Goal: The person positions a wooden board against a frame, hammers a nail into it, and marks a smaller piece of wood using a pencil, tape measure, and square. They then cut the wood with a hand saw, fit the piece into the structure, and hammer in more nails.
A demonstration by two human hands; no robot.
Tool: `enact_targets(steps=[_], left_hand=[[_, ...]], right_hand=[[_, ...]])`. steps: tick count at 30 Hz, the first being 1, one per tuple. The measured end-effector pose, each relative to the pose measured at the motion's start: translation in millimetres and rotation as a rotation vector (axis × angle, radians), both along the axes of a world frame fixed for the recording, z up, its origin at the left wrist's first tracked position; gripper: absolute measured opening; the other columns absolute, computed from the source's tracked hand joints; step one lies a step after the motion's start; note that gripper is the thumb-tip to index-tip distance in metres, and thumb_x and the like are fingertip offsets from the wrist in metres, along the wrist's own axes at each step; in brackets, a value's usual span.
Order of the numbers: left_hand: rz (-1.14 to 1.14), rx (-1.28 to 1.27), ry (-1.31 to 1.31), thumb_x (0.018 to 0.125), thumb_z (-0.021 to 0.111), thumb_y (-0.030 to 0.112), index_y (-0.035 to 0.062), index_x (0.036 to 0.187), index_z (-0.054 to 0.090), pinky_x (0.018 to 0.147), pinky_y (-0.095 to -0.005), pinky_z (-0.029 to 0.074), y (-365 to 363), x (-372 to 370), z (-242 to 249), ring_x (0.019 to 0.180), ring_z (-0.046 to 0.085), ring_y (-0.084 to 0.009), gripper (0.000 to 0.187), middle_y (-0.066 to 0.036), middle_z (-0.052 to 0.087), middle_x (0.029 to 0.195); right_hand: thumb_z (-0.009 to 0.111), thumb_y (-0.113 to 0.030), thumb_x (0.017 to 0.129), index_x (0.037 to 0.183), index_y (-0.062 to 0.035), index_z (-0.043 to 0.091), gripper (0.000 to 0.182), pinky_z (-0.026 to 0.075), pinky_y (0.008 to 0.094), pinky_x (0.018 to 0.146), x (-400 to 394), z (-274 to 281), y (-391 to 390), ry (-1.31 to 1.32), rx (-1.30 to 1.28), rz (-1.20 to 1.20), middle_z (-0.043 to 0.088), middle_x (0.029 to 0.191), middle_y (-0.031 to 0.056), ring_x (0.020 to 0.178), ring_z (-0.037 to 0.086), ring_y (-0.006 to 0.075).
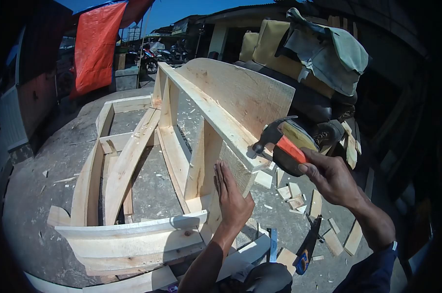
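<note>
A large pale wooden frame (201,105) stands on the concrete, with upright boards and a long top rail. My left hand (232,195) lies flat against the end board (238,168), its fingers extended and pointing up. In my right hand (330,176) is a hammer (288,149) with an orange and black handle. The hammer's dark head is over the near right end of the top rail, by the corner above the end board. Whether it touches the wood I cannot tell. A curved wooden panel (240,90) rises along the rail's far side.
A curved lower frame (133,239) spreads left and front. A handsaw (308,246), a metal ruler (272,244) and wood offcuts (333,241) lie at the front right. Cushions (274,44) are piled behind; a red tarp (99,49) hangs back left.
</note>
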State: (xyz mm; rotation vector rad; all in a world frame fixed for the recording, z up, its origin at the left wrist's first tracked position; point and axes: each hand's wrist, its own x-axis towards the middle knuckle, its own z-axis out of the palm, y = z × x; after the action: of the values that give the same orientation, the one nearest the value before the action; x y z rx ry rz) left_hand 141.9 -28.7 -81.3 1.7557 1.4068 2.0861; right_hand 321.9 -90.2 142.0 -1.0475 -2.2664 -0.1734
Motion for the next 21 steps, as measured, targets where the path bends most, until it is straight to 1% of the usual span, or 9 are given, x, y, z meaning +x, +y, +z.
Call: enact_targets(steps=[1, 5, 8, 11, 13, 15, 17, 19, 21], left_hand=[[0.001, 0.001, -0.002, 0.076, 0.067, 0.000, -0.0126, 0.155, 0.014, 0.125, -0.0578, 0.014, -2, 1, -1, 0.151, 0.019, -0.0535, 0.096, -0.040, 0.021, 0.159], [0.027, -0.020, 0.022, 0.075, 0.068, -0.005, -0.0130, 0.156, 0.010, 0.126, -0.0501, 0.016, -3, -2, -1, 0.152, 0.018, -0.0507, 0.101, -0.039, 0.019, 0.160], [0.025, -0.015, 0.038, 0.075, 0.068, -0.005, -0.0136, 0.156, 0.011, 0.126, -0.0510, 0.016, -6, -3, 1, 0.151, 0.019, -0.0514, 0.099, -0.039, 0.020, 0.159], [0.018, -0.010, 0.031, 0.075, 0.066, -0.006, -0.0145, 0.155, 0.012, 0.126, -0.0514, 0.016, -7, -3, 1, 0.151, 0.020, -0.0518, 0.097, -0.039, 0.021, 0.159], [0.032, -0.011, 0.023, 0.075, 0.065, -0.005, -0.0148, 0.155, 0.012, 0.126, -0.0523, 0.016, -4, -4, 2, 0.150, 0.021, -0.0526, 0.096, -0.040, 0.021, 0.159], [0.032, -0.004, 0.032, 0.075, 0.066, -0.005, -0.0150, 0.155, 0.012, 0.126, -0.0536, 0.016, -5, -3, 0, 0.150, 0.021, -0.0538, 0.096, -0.041, 0.020, 0.158], [0.030, 0.011, 0.036, 0.076, 0.066, -0.004, -0.0150, 0.155, 0.012, 0.125, -0.0541, 0.016, -4, -3, -4, 0.150, 0.021, -0.0542, 0.096, -0.041, 0.020, 0.158], [0.025, 0.019, 0.054, 0.076, 0.067, -0.004, -0.0150, 0.155, 0.012, 0.125, -0.0546, 0.016, -7, -3, -7, 0.149, 0.020, -0.0547, 0.096, -0.041, 0.020, 0.158], [0.036, 0.008, 0.040, 0.076, 0.066, -0.005, -0.0152, 0.155, 0.012, 0.125, -0.0547, 0.016, -2, -2, -3, 0.150, 0.020, -0.0545, 0.096, -0.042, 0.019, 0.158]], right_hand=[[0.060, -0.039, 0.105, 0.144, 0.0012, 0.055, 0.056, 0.049, 0.0336, 0.062, 4, -1, -3, -0.254, 0.009, 0.001, 0.064, 0.078, 0.0039, 0.062, 0.055, 0.0123], [0.057, -0.034, 0.107, 0.144, -0.0013, 0.056, 0.050, 0.040, 0.0244, 0.052, 5, 32, -8, 0.446, -0.095, 0.043, 0.049, 0.064, -0.0035, 0.053, 0.044, 0.0037], [0.059, -0.032, 0.106, 0.144, -0.0025, 0.056, 0.049, 0.045, 0.0265, 0.052, 11, 2, 2, -0.195, 0.160, 0.030, 0.071, 0.088, 0.0019, 0.053, 0.052, 0.0080], [0.061, -0.035, 0.104, 0.144, -0.0049, 0.058, 0.050, 0.044, 0.0344, 0.061, -6, 36, -20, -0.202, -0.087, -0.112, 0.065, 0.075, 0.0097, 0.063, 0.056, 0.0150], [0.061, -0.037, 0.104, 0.141, -0.0034, 0.060, 0.050, 0.041, 0.0272, 0.054, 3, 47, -15, 0.550, -0.212, 0.087, 0.058, 0.070, 0.0004, 0.058, 0.051, 0.0073], [0.060, -0.036, 0.105, 0.141, -0.0024, 0.060, 0.049, 0.044, 0.0288, 0.055, -8, 30, -6, 0.875, 0.007, 0.184, 0.062, 0.076, 0.0025, 0.059, 0.053, 0.0085], [0.058, -0.036, 0.106, 0.142, -0.0019, 0.058, 0.050, 0.046, 0.0291, 0.055, 9, 6, 14, -0.327, 0.311, 0.106, 0.062, 0.080, 0.0029, 0.058, 0.053, 0.0083], [0.057, -0.034, 0.106, 0.142, -0.0013, 0.058, 0.048, 0.051, 0.0317, 0.066, -11, 11, -20, -0.317, -0.016, 0.071, 0.069, 0.087, 0.0083, 0.068, 0.063, 0.0130], [0.057, -0.033, 0.106, 0.142, -0.0004, 0.058, 0.048, 0.054, 0.0365, 0.083, -21, 44, -26, 0.082, -0.206, -0.199, 0.073, 0.101, 0.0156, 0.091, 0.069, 0.0189]])
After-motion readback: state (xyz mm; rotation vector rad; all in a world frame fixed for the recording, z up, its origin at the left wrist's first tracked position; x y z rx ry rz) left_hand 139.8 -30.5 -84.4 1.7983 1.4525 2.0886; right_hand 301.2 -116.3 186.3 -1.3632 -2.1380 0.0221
